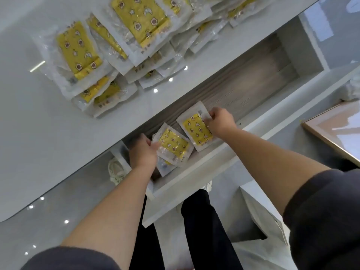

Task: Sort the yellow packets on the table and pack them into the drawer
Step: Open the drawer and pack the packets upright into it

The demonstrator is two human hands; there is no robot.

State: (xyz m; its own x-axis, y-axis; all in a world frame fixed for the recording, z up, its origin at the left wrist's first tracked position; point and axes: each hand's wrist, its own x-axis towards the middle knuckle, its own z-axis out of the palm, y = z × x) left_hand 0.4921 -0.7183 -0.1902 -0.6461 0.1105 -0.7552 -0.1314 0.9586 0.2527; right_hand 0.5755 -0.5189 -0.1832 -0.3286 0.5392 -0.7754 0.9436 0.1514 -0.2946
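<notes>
- My right fingers (212, 114) are curled in narrow and pinch the far edge of a yellow star-and-moon packet (196, 127). It lies face up, low over the drawer bottom.
- My left fingers (156, 146) reach the near-left edge of the stack of packets (173, 145) just beside it. I cannot tell from here whether they pinch that edge or only press on it.
- The single packet's near corner meets the stack's far corner, and the two may slightly overlap. Both lie skewed to the drawer walls.
- The step, as I judge it, is seating this packet next to the stack at the left end of the drawer (194, 178).
- To do it well, I should steady the stack with the left fingers so the slick wrappers do not slide.
- With the right I should turn the packet until its edges run parallel to the stack, then lay it flat before letting go.
- Printed faces should stay up and rows tight, since the grey wood-grain bottom running on to the right must take many more.
- Out on the bench (58, 145) a loose pile of packets (124, 41) waits, overlapping and at mixed angles. The packing looks barely begun.
</notes>
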